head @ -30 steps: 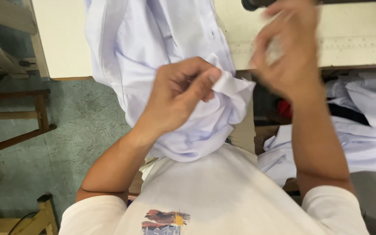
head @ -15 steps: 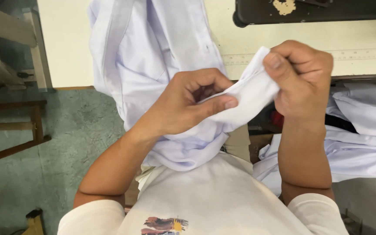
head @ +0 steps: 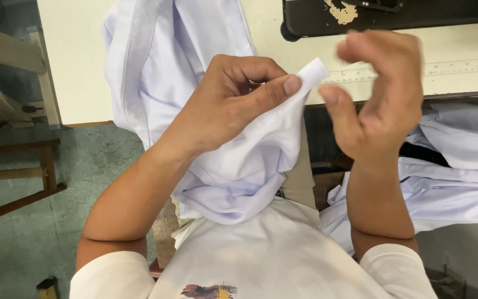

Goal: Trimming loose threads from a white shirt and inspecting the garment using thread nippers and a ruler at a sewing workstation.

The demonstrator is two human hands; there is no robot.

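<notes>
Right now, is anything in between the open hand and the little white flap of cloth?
No, nothing visible. The right hand hangs open beside the white flap, with only a bare gap between. The left hand pinches that flap.

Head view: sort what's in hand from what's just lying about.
In hand:
pale lilac garment, pinched by left hand
right hand, open, apart from it

Lying about:
black machine base
pile of pale garments
wooden stool

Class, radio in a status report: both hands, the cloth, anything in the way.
Left hand pinching the pale shirt's white tab. Right hand open, clear of it. Nothing blocking; more shirts piled right.
</notes>
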